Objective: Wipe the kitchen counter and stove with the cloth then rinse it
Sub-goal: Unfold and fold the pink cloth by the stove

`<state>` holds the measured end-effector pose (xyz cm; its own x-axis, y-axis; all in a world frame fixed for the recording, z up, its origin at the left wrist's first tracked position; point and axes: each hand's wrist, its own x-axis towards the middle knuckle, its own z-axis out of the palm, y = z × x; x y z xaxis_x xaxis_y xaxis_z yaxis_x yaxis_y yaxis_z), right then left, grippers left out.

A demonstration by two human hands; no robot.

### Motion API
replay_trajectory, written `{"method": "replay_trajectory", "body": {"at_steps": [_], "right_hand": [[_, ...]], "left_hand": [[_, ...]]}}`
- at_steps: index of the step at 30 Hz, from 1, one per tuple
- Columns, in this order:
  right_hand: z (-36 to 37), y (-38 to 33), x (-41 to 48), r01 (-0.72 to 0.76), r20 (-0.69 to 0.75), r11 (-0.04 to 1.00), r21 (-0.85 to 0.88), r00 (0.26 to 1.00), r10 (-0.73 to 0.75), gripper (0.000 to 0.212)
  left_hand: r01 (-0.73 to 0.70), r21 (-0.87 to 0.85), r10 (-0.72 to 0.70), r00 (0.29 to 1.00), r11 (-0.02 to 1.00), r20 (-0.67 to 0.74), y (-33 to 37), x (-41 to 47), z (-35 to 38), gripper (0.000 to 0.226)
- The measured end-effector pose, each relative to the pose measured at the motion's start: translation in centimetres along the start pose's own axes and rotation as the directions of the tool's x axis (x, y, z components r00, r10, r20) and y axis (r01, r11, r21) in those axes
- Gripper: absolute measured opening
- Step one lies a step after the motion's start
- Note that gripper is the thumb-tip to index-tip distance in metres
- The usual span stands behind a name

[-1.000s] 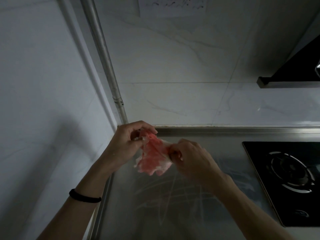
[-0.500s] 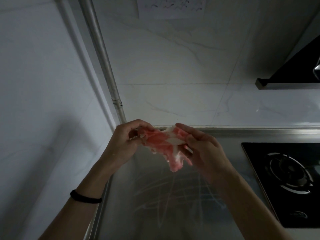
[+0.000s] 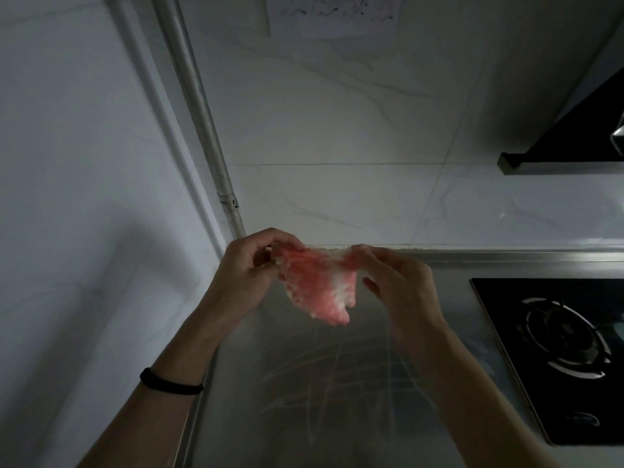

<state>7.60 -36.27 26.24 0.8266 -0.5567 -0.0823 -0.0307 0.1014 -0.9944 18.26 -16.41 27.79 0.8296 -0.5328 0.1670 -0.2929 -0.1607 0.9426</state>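
I am holding up a thin, ragged pink-and-white cloth (image 3: 317, 285), stretched between my hands above the steel counter (image 3: 337, 400). My left hand (image 3: 243, 275) is pinching its left top corner, my right hand (image 3: 398, 285) its right, the rest hanging between them.

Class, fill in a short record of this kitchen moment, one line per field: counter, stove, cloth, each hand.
counter: steel, with pale streaks
stove: black, set into the counter's right side
cloth: pink and white, held stretched above the counter
left hand: pinches its top left corner
right hand: pinches its top right corner
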Motion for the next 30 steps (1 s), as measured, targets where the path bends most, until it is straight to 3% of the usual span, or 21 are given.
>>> {"method": "replay_trajectory", "body": {"at_steps": [3, 7, 9, 13, 15, 21, 23, 26, 28, 30], "right_hand": [[-0.5, -0.9, 0.0, 0.035, 0.052, 0.999, 0.031, 0.998, -0.037, 0.014], [-0.1, -2.0, -0.3, 0.292, 0.074, 0.939, -0.181, 0.956, -0.283, 0.013], [0.5, -2.5, -0.5, 0.35, 0.092, 0.909, -0.226, 0.937, -0.338, 0.017], [1.7, -3.0, -0.5, 0.383, 0.11, 0.897, -0.22, 0.923, -0.368, 0.012], [2.1, -3.2, -0.7, 0.379, 0.111, 0.902, -0.206, 0.925, -0.363, 0.004], [0.8, -3.6, -0.5, 0.4, 0.137, 0.907, -0.131, 0.914, -0.383, 0.009], [-0.5, -2.3, -0.1, 0.339, 0.064, 0.939, -0.052, 0.94, -0.336, 0.015], [-2.0, 2.6, 0.8, 0.107, -0.085, 0.983, -0.152, 0.989, -0.121, 0.017], [-2.0, 6.2, 0.6, -0.098, -0.012, 0.962, -0.255, 0.995, 0.099, 0.021], [-1.4, 8.8, 0.0, -0.201, 0.112, 0.944, -0.261, 0.965, 0.237, 0.033]], "left_hand": [[0.009, -0.01, -0.009, 1.0, 1.0, -0.001, 0.0, 0.0, -0.4, 0.037], [0.03, 0.005, -0.03, 0.999, 1.0, -0.026, 0.3, 0.2, -0.5, 0.046], [0.044, 0.044, -0.043, 0.999, 0.998, -0.029, 0.6, 0.5, -0.5, 0.048], [0.052, 0.127, -0.073, 0.983, 0.991, 0.171, 1.7, 0.6, 0.0, 0.044], [-0.022, 0.18, -0.025, 0.966, 0.983, 0.257, 2.5, 0.9, 1.0, 0.046], [-0.201, 0.258, 0.128, 0.953, 0.945, 0.275, 4.6, 2.0, 2.4, 0.011], [-0.201, 0.225, 0.132, 0.949, 0.954, 0.286, 5.0, 2.1, 2.0, 0.008], [-0.182, 0.154, 0.129, 0.944, 0.971, 0.303, 5.5, 2.1, 1.2, 0.01], [-0.176, 0.127, 0.128, 0.94, 0.976, 0.316, 5.7, 2.1, 0.5, 0.015], [-0.173, 0.089, 0.137, 0.938, 0.981, 0.318, 5.9, 2.1, -0.3, 0.015]]}}
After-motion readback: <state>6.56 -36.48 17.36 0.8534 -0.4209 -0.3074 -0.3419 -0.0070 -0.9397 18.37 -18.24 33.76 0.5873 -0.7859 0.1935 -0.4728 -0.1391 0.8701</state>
